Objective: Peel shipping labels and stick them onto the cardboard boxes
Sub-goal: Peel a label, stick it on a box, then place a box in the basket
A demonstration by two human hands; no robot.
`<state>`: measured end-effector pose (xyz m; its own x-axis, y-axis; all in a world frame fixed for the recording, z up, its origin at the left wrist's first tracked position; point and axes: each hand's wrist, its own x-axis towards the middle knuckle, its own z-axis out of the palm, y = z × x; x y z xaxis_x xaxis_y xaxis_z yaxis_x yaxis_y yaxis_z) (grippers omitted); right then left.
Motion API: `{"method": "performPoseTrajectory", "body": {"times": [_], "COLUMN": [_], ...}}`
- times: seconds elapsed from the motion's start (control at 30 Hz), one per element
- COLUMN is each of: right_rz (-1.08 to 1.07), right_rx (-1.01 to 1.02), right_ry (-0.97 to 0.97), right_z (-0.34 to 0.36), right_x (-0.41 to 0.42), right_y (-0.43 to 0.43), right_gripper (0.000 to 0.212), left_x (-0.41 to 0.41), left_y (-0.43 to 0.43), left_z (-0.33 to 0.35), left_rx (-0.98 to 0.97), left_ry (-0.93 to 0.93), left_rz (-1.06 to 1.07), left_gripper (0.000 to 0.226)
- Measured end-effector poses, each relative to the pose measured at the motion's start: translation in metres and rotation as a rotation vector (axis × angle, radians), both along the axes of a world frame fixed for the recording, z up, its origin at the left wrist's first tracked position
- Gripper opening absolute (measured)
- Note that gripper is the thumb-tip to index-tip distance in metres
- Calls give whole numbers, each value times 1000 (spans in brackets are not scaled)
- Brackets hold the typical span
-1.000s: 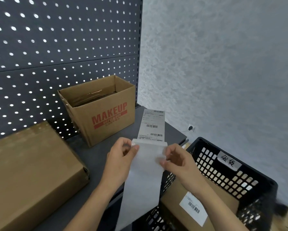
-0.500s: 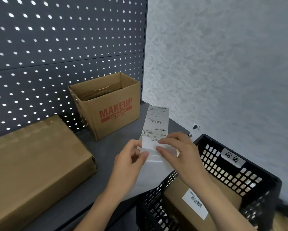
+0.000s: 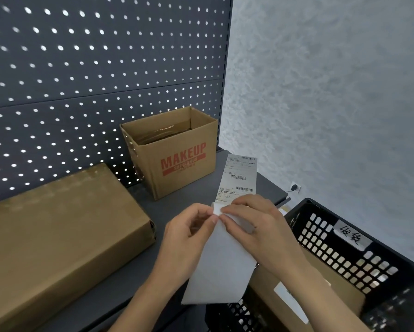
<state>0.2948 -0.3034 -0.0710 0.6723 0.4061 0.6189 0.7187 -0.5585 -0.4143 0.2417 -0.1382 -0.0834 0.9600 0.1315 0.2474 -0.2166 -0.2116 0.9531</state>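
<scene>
A printed shipping label (image 3: 240, 178) stands up in front of me, joined to a white backing strip (image 3: 221, 267) that hangs down below my hands. My left hand (image 3: 186, 238) pinches the strip's top left corner. My right hand (image 3: 256, 226) pinches the same corner from the right, fingertips meeting the left thumb. A large closed cardboard box (image 3: 57, 236) lies on the shelf at the left. An open box printed MAKEUP (image 3: 174, 152) stands behind it.
The grey shelf (image 3: 139, 267) has a perforated back panel (image 3: 93, 68). A black plastic crate (image 3: 359, 257) at the lower right holds a cardboard box (image 3: 280, 291) with a label stuck on it. A textured grey wall is on the right.
My hands have drawn together at the seam between label and backing. The right hand shifted from the strip's right side to its top left corner. The view moved closer to the shelf.
</scene>
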Motion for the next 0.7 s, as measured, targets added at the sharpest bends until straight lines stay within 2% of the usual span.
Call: {"method": "performPoseTrajectory", "body": {"times": [0.4,0.7], "right_rz": [69,-40], "right_rx": [-16,116], "right_ry": [101,216], "right_z": [5,12], "right_x": [0,2], "right_y": [4,0], "right_gripper": [26,11], "left_x": [3,1], "left_y": [4,0], "left_z": [-1,-11], "left_rx": [38,162], "left_ry": [1,103], "left_rz": [-10,28], "left_gripper": [11,17]}}
